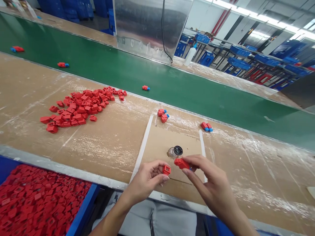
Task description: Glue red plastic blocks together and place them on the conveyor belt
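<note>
My left hand (147, 182) pinches a small square red plastic part (166, 169) between thumb and fingers. My right hand (211, 185) grips a longer red plastic part (181, 163) by its end, with a speck of blue showing at the fingertips. The two red parts are close together but apart. Just beyond them, a small glass jar with a black lid (175, 151) lies on a cardboard sheet (162, 144) marked out by white tape strips. Two small groups of red-and-blue parts (162, 115) (206, 127) sit past the sheet.
A loose heap of red parts (78, 108) lies on the cardboard-covered bench to the left. A blue bin (36, 200) full of red parts stands at the lower left. A green conveyor belt (147, 78) carrying a few red-and-blue parts runs behind, with shelves of blue crates beyond.
</note>
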Demonstrator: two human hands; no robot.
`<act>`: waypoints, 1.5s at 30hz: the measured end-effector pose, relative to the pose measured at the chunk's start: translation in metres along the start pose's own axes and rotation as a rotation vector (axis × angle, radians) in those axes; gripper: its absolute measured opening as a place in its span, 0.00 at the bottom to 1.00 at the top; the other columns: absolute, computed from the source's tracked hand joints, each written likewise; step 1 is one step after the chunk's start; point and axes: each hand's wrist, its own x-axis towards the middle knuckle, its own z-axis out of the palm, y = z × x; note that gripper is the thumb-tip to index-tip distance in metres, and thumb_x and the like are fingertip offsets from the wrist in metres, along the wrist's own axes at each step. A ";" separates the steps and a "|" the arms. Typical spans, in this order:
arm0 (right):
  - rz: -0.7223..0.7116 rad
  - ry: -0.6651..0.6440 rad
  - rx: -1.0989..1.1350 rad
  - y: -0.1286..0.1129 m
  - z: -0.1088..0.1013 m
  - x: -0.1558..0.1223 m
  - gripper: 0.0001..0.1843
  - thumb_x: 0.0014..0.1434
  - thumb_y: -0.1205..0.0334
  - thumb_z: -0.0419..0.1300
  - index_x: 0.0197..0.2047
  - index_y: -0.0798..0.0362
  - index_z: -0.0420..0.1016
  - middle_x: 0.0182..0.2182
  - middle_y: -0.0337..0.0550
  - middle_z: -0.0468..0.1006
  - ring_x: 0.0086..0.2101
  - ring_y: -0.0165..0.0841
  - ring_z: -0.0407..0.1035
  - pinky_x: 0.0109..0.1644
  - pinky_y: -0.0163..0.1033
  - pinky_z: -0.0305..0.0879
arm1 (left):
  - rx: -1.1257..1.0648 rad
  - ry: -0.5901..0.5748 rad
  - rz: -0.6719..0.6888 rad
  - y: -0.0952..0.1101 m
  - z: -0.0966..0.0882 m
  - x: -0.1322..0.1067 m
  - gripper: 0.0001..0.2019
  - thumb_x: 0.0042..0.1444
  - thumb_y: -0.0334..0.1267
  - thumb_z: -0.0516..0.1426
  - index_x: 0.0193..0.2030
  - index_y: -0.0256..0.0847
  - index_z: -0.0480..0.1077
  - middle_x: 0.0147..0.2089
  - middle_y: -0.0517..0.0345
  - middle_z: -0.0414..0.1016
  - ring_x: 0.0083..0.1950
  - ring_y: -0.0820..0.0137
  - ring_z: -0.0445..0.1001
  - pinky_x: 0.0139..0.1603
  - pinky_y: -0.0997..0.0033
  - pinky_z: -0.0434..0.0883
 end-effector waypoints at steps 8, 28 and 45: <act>-0.014 -0.074 0.019 0.005 0.018 -0.015 0.11 0.67 0.64 0.57 0.52 0.47 0.72 0.44 0.46 0.76 0.41 0.36 0.72 0.43 0.38 0.70 | 0.100 -0.021 -0.003 0.003 0.001 -0.002 0.11 0.60 0.34 0.57 0.49 0.39 0.75 0.31 0.61 0.69 0.33 0.73 0.65 0.35 0.75 0.63; -0.051 -0.173 0.024 0.010 0.022 -0.023 0.09 0.68 0.70 0.54 0.49 0.49 0.70 0.42 0.45 0.71 0.40 0.33 0.69 0.42 0.35 0.66 | 0.340 -0.054 -0.026 0.008 0.001 -0.004 0.11 0.59 0.33 0.54 0.47 0.41 0.75 0.32 0.60 0.71 0.32 0.72 0.65 0.30 0.75 0.61; 0.021 -0.166 0.084 0.010 0.036 -0.027 0.09 0.69 0.69 0.50 0.45 0.51 0.70 0.41 0.45 0.73 0.39 0.34 0.69 0.42 0.37 0.66 | 0.487 -0.090 -0.046 0.012 0.000 0.002 0.10 0.61 0.30 0.49 0.40 0.39 0.72 0.28 0.61 0.70 0.29 0.73 0.69 0.30 0.76 0.66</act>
